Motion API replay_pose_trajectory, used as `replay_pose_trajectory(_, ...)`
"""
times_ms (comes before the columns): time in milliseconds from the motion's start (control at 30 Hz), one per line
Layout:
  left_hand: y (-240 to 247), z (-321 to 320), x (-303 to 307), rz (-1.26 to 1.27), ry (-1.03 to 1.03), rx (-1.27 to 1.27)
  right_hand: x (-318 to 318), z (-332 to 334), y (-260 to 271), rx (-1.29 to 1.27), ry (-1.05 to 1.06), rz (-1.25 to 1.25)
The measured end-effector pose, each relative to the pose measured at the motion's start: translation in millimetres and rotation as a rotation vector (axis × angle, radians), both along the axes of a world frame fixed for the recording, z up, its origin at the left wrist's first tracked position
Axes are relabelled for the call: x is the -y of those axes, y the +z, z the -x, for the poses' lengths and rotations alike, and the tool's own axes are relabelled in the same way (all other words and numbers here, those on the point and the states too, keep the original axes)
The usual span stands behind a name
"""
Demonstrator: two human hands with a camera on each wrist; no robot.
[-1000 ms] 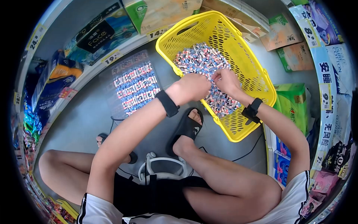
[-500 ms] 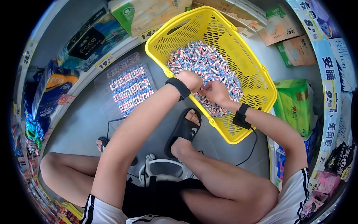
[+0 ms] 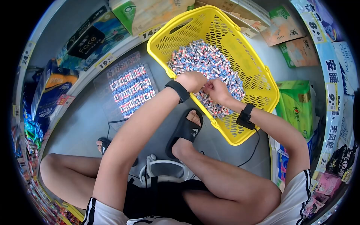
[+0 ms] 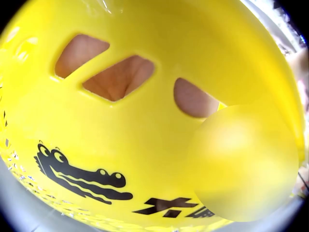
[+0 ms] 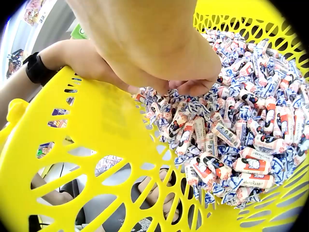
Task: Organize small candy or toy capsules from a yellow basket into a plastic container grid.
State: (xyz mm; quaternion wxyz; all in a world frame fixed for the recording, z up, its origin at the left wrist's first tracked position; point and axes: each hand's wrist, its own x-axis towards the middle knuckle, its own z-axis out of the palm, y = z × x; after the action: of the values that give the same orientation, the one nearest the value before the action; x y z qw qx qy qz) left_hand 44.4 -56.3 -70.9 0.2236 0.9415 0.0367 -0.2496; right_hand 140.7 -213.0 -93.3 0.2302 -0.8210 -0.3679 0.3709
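A big heap of wrapped White Rabbit candies (image 3: 210,62) lies in the yellow plastic basket (image 3: 255,65). My left hand (image 3: 191,81) reaches over the near left rim, its fingers curled down at candies in the right wrist view. Through slots in the yellow wall, the left wrist view shows parts of that hand (image 4: 120,77). Close beside it, my right hand (image 3: 218,91) pinches with thumb and fingers at a candy low over the heap. Most of that candy is hidden behind the fingers. Left of the basket, a clear tray (image 3: 152,73) holds rows of the same candies.
Shelves with tissue packs (image 3: 92,39) curve along the left and back. A green tissue pack (image 3: 296,107) stands right of the basket. A white stool (image 3: 168,165) and a sandaled foot (image 3: 189,127) are on the grey floor below. A black cable (image 3: 253,150) runs from the right wrist.
Both hands have moved slightly left toward the basket's near rim since one second ago, staying close together. Over the last half second they have barely shifted. The head view has turned a little.
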Motion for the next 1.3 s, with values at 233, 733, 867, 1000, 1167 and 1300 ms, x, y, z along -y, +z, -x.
replay_pose_trajectory(233, 17, 4, -6, 0.1, 0.039, 0.091, 8, -8, -20, -0.187, -0.03, -0.144)
replay_pose_trajectory(733, 48, 26, -20, -0.097, 0.098, 0.572, -23, -21, 27, -0.502, 0.01, -0.351)
replay_pose_trajectory(867, 74, 41, -27, -0.133, 0.172, 0.706, -44, -27, 48, -0.506, 0.031, -0.403)
replay_pose_trajectory(1000, 94, 56, -35, -0.152, 0.283, 0.846, -67, -24, 79, -0.433, 0.088, -0.462)
replay_pose_trajectory(1167, 115, 81, -44, -0.163, 0.416, 0.857, -93, -6, 110, -0.38, 0.1, -0.551)
replay_pose_trajectory(1300, 121, 114, -54, -0.081, 0.513, 0.975, -114, 17, 133, -0.41, 0.205, -0.55)
